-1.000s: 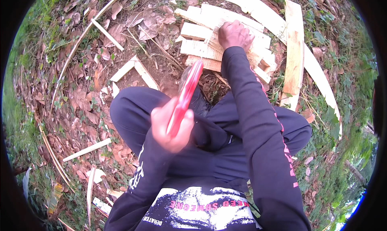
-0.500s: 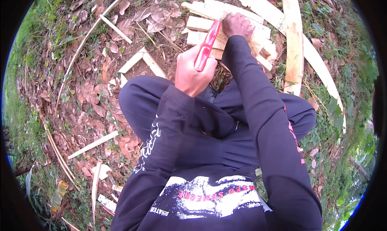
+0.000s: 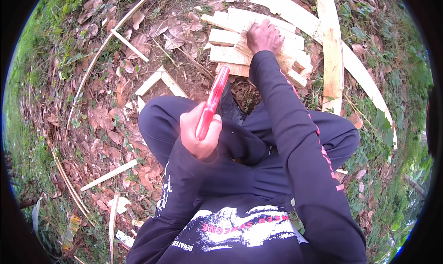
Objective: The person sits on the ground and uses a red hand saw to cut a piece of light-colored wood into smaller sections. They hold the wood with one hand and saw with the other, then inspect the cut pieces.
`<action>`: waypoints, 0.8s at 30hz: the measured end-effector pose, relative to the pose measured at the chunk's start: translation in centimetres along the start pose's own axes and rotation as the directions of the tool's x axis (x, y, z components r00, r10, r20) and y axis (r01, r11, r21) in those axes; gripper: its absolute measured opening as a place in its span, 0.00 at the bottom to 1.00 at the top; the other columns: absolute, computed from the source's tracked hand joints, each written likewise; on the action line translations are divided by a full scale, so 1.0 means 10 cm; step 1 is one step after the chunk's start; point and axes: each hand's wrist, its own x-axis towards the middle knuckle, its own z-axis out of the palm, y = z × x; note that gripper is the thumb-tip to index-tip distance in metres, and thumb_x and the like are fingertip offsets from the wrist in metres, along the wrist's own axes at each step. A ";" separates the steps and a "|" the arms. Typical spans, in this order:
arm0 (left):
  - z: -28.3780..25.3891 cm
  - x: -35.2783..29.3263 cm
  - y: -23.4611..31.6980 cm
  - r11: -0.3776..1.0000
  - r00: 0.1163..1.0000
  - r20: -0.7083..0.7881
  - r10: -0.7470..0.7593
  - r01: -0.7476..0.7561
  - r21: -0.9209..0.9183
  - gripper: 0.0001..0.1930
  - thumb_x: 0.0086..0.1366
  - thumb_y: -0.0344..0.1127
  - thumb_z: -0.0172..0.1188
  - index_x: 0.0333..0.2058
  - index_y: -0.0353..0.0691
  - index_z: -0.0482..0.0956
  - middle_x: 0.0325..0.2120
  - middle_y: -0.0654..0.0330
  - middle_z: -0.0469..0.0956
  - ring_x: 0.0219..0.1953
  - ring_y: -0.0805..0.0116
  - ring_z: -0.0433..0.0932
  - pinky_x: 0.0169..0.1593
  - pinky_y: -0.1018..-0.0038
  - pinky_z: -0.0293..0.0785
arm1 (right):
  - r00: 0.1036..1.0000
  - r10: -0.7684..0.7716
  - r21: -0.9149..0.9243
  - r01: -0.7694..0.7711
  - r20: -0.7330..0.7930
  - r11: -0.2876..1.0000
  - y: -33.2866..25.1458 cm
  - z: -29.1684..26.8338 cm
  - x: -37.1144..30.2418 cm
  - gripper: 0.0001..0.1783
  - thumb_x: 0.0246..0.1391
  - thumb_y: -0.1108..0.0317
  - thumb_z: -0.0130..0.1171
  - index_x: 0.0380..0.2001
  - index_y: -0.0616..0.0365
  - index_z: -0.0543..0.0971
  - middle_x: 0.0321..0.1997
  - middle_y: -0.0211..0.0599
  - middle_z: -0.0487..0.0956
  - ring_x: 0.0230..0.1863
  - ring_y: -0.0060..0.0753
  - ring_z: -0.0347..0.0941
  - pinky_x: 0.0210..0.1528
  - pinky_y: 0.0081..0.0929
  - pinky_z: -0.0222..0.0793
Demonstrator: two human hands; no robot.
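Note:
My left hand [image 3: 199, 131] is closed around a long, narrow, glossy red tool [image 3: 213, 98]. I hold it over my left leg, its far end pointing away toward the wood; its underside is hidden and its kind cannot be made out. My right hand [image 3: 265, 37] reaches farther ahead and rests on top of a stack of pale wooden boards [image 3: 229, 56]. Its fingers are curled down over a board in the stack, their tips partly out of sight. The red tool stands apart from the boards.
A wide plank [image 3: 332, 56] and a long curved-looking board [image 3: 364, 75] lie right of the stack. To the left are an angled pair of wood pieces [image 3: 150, 83], a thin strip [image 3: 109, 175] and fallen leaves [image 3: 104, 112]. My crossed legs [image 3: 230, 167] are below my hands.
My left hand has drawn the red tool back toward my body, away from the stack. My right hand stays on the boards, and the whole view has shifted slightly.

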 end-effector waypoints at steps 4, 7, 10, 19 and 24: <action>0.29 0.63 -0.22 1.000 1.000 -0.008 0.001 -0.001 0.025 0.05 0.61 0.26 0.56 0.34 0.30 0.76 0.18 0.70 0.69 0.21 0.83 0.64 0.24 0.80 0.60 | 0.999 -0.015 0.031 0.016 -0.035 0.999 0.03 -0.01 0.05 0.26 0.61 0.54 0.38 0.55 0.57 0.71 0.53 0.55 0.74 0.59 0.49 0.68 0.65 0.51 0.50; 0.19 0.19 -0.07 0.997 0.996 -0.056 0.073 -0.072 0.012 0.04 0.55 0.26 0.56 0.30 0.31 0.75 0.14 0.54 0.72 0.19 0.73 0.75 0.25 0.73 0.68 | 1.000 0.016 0.025 -0.016 -0.001 1.000 -0.01 -0.05 0.06 0.26 0.62 0.53 0.38 0.55 0.57 0.71 0.54 0.56 0.72 0.60 0.49 0.66 0.65 0.50 0.51; 0.20 0.30 -0.12 0.989 0.988 -0.048 0.147 -0.146 0.024 0.04 0.58 0.26 0.56 0.31 0.32 0.75 0.16 0.62 0.70 0.19 0.78 0.69 0.25 0.76 0.64 | 1.000 0.002 -0.020 -0.003 -0.014 1.000 0.01 0.02 0.09 0.27 0.63 0.52 0.37 0.56 0.57 0.71 0.55 0.57 0.71 0.60 0.50 0.65 0.64 0.50 0.52; -0.15 -0.17 0.03 0.991 0.998 -0.022 0.051 -0.048 0.127 0.08 0.58 0.26 0.56 0.36 0.29 0.77 0.17 0.72 0.65 0.21 0.84 0.63 0.26 0.81 0.59 | 0.999 -0.003 -0.025 0.004 0.043 1.000 0.03 -0.04 0.05 0.28 0.64 0.51 0.34 0.47 0.56 0.80 0.53 0.47 0.76 0.57 0.47 0.69 0.64 0.53 0.52; -0.30 -0.07 0.10 0.997 0.998 0.030 -0.061 0.059 0.052 0.06 0.57 0.26 0.57 0.32 0.29 0.74 0.16 0.69 0.65 0.19 0.81 0.62 0.25 0.81 0.57 | 0.998 -0.048 -0.018 0.048 0.044 0.999 0.05 -0.03 0.05 0.27 0.64 0.52 0.33 0.45 0.55 0.80 0.50 0.45 0.80 0.55 0.46 0.71 0.63 0.56 0.52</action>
